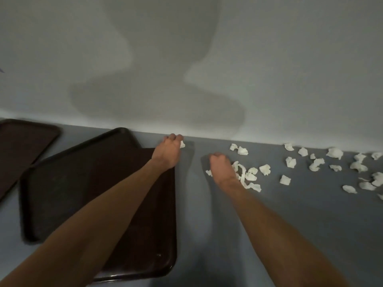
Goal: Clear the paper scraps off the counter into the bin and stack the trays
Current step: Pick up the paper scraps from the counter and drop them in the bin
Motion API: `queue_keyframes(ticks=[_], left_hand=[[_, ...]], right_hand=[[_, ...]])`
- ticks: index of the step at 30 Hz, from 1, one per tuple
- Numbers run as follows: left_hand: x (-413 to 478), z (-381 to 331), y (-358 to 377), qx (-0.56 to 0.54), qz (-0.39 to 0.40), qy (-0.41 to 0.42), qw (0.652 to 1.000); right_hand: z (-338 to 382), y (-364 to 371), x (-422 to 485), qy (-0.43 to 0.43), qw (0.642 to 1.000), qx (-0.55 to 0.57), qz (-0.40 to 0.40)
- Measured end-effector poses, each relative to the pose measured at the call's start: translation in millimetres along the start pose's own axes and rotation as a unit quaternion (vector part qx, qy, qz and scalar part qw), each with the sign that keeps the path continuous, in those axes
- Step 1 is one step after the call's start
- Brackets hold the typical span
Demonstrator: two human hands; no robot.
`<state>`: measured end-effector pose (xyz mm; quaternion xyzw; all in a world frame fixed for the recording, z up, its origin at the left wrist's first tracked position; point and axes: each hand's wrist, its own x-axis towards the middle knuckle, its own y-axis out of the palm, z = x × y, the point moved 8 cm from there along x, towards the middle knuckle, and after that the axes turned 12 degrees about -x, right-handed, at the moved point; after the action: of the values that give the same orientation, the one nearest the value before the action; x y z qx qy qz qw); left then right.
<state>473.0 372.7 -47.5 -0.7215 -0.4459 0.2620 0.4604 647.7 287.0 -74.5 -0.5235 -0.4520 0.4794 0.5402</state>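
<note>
Nearby, overlapping trays (62,183) flank left hand (169,151) pinching a scrap (182,144); right hand (221,168) grips scraps (250,176).

**Grey counter: trays on the left, torn paper on the right**

The grey-blue counter (290,214) runs along a pale wall (269,79) at its far edge. Three dark brown trays lie on its left half. The far-left tray (24,139) is cut by the frame edge. The middle tray (72,183) sits askew. The third tray (153,224) overlaps the middle tray's right side and reaches toward the near edge. White paper scraps cover the right half: a small heap (248,175) near the middle, two scraps (240,150) close to the wall, and many loose scraps (315,164) scattered out to the right edge.
</note>
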Motion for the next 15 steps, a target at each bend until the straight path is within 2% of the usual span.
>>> queue_keyframes(ticks=[3,7,15], left_hand=[[18,10,12,0.019,0.042,-0.003,0.999],[32,22,35,0.069,0.128,-0.017,0.989],[30,-6,47,0.045,0.115,0.005,0.992]], right_hand=[[5,2,-13,-0.008,1.0,-0.015,-0.005],[8,5,-21,-0.012,0.999,-0.03,0.031],[-13,-4,-43,0.038,0.998,0.023,0.049]])
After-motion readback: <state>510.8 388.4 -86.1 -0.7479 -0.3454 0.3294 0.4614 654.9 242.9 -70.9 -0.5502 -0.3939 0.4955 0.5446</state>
